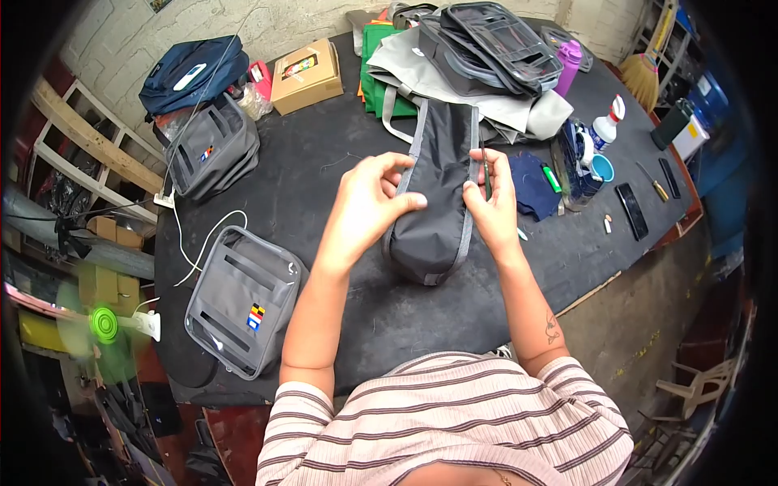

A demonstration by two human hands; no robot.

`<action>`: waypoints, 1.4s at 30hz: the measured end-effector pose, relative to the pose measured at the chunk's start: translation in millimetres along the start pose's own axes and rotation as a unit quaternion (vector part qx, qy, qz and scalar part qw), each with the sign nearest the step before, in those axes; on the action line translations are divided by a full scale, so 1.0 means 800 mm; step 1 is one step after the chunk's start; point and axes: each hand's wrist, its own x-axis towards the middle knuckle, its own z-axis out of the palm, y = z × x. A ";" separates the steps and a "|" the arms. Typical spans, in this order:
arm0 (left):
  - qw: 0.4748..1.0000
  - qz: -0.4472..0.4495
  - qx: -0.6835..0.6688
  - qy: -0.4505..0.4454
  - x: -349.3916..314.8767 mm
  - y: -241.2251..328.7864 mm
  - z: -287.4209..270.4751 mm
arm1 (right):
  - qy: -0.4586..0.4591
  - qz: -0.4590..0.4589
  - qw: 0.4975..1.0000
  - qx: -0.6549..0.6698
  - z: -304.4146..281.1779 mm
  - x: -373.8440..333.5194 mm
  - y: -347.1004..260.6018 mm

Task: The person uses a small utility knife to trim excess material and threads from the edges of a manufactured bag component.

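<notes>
A long black fabric bag (pixel 436 212) with grey bound edges lies lengthwise before me, its rounded end nearest my body. At its left edge, my left hand (pixel 371 198) grips the grey binding, the thumb resting over the black cloth. My right hand (pixel 493 198) is closed round a slim dark pointed tool (pixel 485 172), whose exact kind I cannot make out. The thumb of that hand presses on the bag's right edge. A grey strap loop (pixel 392 121) lies beside the bag's far left side.
Two grey bags (pixel 243 300) (pixel 212 150) sit on the left, with a white cable (pixel 203 243) between. Behind are a cardboard box (pixel 306 77) and stacked clear-topped cases (pixel 494 49). A purple bottle (pixel 570 65), spray bottle (pixel 607 125), phone (pixel 631 212) and screwdriver (pixel 653 182) occupy the right.
</notes>
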 end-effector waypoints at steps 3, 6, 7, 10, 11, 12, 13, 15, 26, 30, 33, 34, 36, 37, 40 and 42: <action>0.982 -0.101 -0.162 -0.009 0.022 -0.029 0.004 | -0.002 -0.005 1.000 0.004 0.002 -0.001 0.000; 0.972 -0.082 -0.218 0.015 0.019 -0.037 0.002 | -0.008 0.006 1.000 -0.024 0.004 -0.004 -0.002; 0.972 -0.066 -0.220 0.043 0.016 -0.032 0.003 | -0.003 -0.002 0.999 -0.041 0.004 -0.003 -0.003; 0.996 0.054 0.010 0.077 -0.005 0.016 0.001 | 0.002 -0.009 0.998 -0.067 0.002 -0.002 -0.004; 0.992 0.065 0.085 0.069 -0.008 0.008 0.007 | 0.008 -0.033 0.994 -0.108 0.001 -0.002 -0.008; 0.984 0.095 0.115 0.095 -0.010 0.004 0.013 | 0.010 -0.059 0.988 -0.145 0.002 -0.002 -0.014; 0.974 0.125 0.146 0.120 -0.012 0.002 0.018 | 0.013 -0.114 0.975 -0.188 0.002 0.002 -0.018; 0.970 0.122 0.162 0.131 -0.014 -0.002 0.023 | 0.020 -0.191 0.948 -0.254 0.004 0.012 -0.039; 0.991 -0.080 -0.110 0.011 0.001 -0.063 0.021 | -0.057 -0.189 0.953 -0.229 0.017 0.008 -0.055; 0.988 -0.072 -0.133 0.020 0.003 -0.063 0.024 | -0.078 -0.187 0.948 -0.245 0.014 0.006 -0.056; 0.989 -0.066 -0.128 0.032 0.002 -0.061 0.026 | -0.094 -0.188 0.944 -0.255 0.012 0.008 -0.055; 0.990 -0.062 -0.123 0.035 0.002 -0.060 0.027 | -0.094 -0.188 0.943 -0.258 0.012 0.008 -0.055; 0.991 -0.058 -0.115 0.040 0.002 -0.055 0.026 | -0.095 -0.191 0.942 -0.258 0.013 0.008 -0.055; 0.992 -0.054 -0.107 0.042 0.001 -0.054 0.025 | -0.095 -0.192 0.942 -0.259 0.013 0.008 -0.056; 0.993 -0.041 -0.099 0.056 0.000 -0.054 0.025 | -0.093 -0.203 0.939 -0.262 0.015 0.008 -0.060; 0.993 -0.043 -0.097 0.056 -0.003 -0.048 0.022 | -0.086 -0.204 0.941 -0.257 0.016 0.006 -0.060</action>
